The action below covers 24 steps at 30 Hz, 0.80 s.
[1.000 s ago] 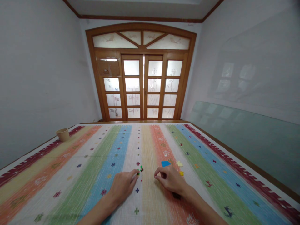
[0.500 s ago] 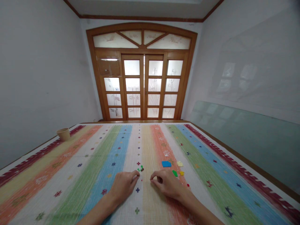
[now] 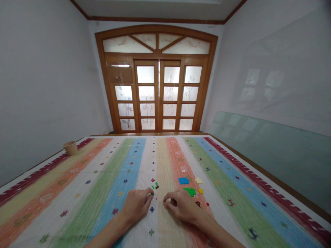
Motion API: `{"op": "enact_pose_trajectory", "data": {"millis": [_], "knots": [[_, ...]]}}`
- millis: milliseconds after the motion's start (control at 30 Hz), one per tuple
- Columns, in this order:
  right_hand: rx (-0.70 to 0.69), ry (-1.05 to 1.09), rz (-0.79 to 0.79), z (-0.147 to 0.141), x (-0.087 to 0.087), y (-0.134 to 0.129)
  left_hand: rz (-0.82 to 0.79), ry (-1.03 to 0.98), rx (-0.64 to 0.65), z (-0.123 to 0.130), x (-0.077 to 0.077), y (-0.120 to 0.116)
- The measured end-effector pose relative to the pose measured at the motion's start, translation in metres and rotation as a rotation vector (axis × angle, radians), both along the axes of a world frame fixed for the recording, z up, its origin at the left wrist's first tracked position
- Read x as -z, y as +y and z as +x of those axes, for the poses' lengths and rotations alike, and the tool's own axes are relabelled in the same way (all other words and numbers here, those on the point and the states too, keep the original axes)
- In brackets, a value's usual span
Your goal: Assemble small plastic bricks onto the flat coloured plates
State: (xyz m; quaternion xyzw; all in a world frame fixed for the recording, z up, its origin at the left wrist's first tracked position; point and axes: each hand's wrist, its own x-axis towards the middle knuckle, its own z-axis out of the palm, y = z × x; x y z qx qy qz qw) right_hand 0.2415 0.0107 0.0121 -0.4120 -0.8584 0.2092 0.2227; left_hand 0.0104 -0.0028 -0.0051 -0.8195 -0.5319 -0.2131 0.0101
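My left hand [image 3: 137, 204] rests on the cloth with thumb and forefinger pinched; a speck of green shows at the fingertips, too small to name. Just beyond those fingertips lie several tiny green and dark brown pieces [image 3: 155, 186]. To their right, my right hand [image 3: 181, 205] is curled, its thumb and forefinger tips close together; whatever they hold, if anything, cannot be made out. Past its knuckles sit a flat green patch of small pieces [image 3: 190, 192] and a blue patch [image 3: 183, 180]. A dark brown piece [image 3: 198, 204] shows beside the hand.
Pale yellow pieces [image 3: 198, 180], yellow pieces [image 3: 200, 190] and a red piece [image 3: 207, 204] lie to the right. A paper cup [image 3: 70, 148] stands at the table's far left. A striped tablecloth [image 3: 103, 193] covers the table; wooden glazed doors [image 3: 159, 96] are behind.
My right hand has shifted slightly left and toward me, uncovering more of the green patch and the brown piece. My left hand stays nearly in place.
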Motion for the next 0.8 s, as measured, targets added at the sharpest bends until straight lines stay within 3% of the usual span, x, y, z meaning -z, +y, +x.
{"op": "enact_pose_trajectory", "data": {"millis": [467, 800], "knots": [[0.003, -0.042, -0.013, -0.0016, 0.0010, -0.0020, -0.057, -0.013, 0.003, 0.0011, -0.0071, -0.0019], [0.004, 0.022, -0.045, -0.0042, 0.0048, -0.0024, 0.081, -0.064, 0.175, 0.0008, 0.0003, -0.0044]]}}
